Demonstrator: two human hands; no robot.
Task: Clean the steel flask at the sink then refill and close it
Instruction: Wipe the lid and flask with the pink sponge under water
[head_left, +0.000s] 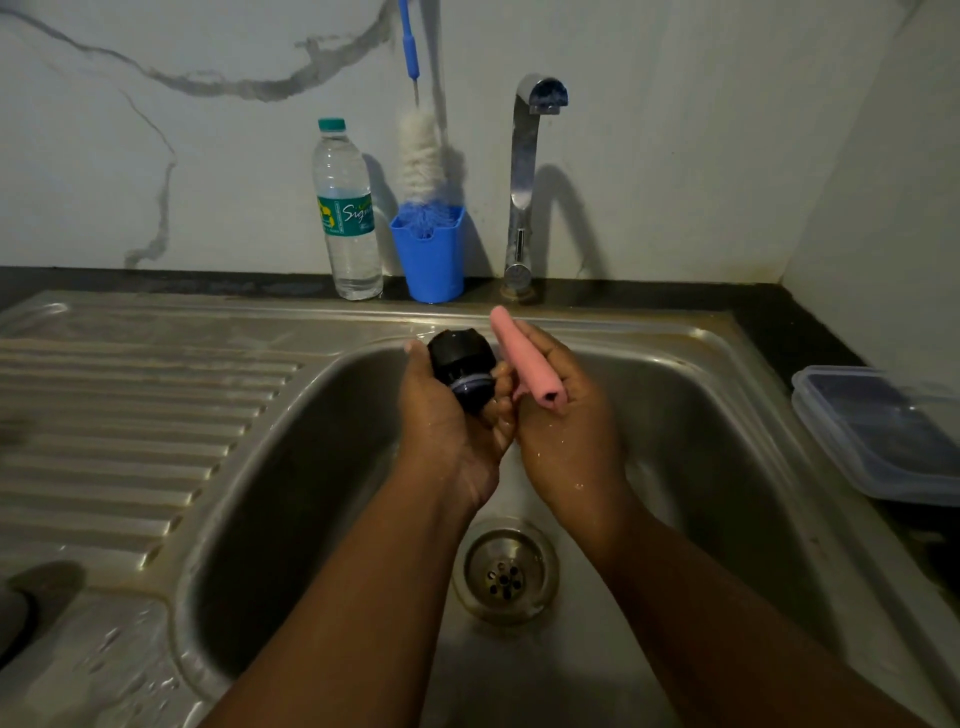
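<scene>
Fingers (498, 410) of the left hand (447, 421) are curled round a black cap (460, 361), held at centre frame above the sink (675, 415) basin, with its threaded end turned toward the lower right. Just right of it, the right hand (566, 436) grips a pink tube (524, 356), which slants from upper left to lower right across the fingers; its open end faces the lower right. Both hands are wet and touch each other between the cap and the tube. Below them, at lower centre, lies the drain (505, 570).

At the back, on the dark bench (795, 332) behind the sink, a tap (527, 182) stands upright at upper centre, with no water running from its spout. Left of it sits a blue cup (431, 260) holding a bottle brush (422, 156) with white and blue bristles and a blue handle rising out of the top of the frame. Just left of the cup stands a clear water bottle (345, 208) with a green label and cap, about half full. A ribbed drainboard (130, 441) fills the left side. At the right edge, a clear lidded box (883, 431) rests on the bench. The flask body cannot be made out.
</scene>
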